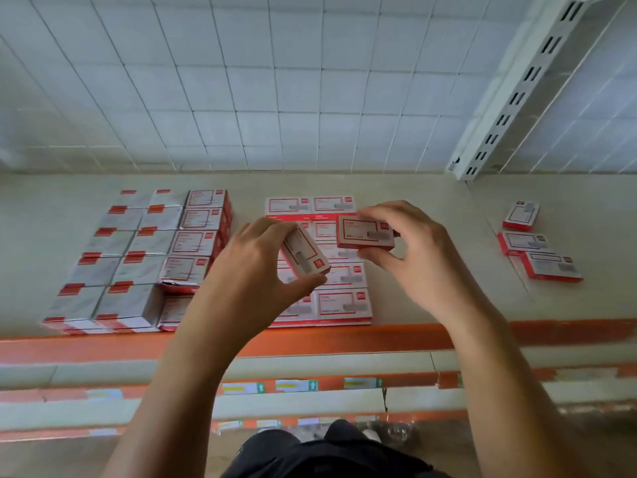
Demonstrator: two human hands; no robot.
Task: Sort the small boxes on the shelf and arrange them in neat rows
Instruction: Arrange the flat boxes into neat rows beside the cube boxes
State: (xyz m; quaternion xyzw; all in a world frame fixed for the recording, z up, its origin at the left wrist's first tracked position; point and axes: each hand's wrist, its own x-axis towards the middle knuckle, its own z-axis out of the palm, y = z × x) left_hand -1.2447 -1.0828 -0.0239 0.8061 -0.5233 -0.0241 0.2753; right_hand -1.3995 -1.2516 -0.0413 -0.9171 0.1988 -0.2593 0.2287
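The left hand (pixel 255 270) is pinching a tilted box (pixel 305 251) and the right hand (pixel 413 250) a level box (pixel 365 232) over the shelf's (pixel 431 188) middle rows (pixel 344 305), where a slipping pinch is probably risking knocking them askew.

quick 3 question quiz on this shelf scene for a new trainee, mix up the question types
1. True or false: the left hand holds nothing.
2. How many loose boxes lie apart at the right end of the shelf? A one, B three, C six.
3. Fill in: the right hand holds its red and white box over the ___ group of boxes (left or middle).

Key
1. False: it grips a tilted box.
2. B.
3. Middle: the box is over the middle group.
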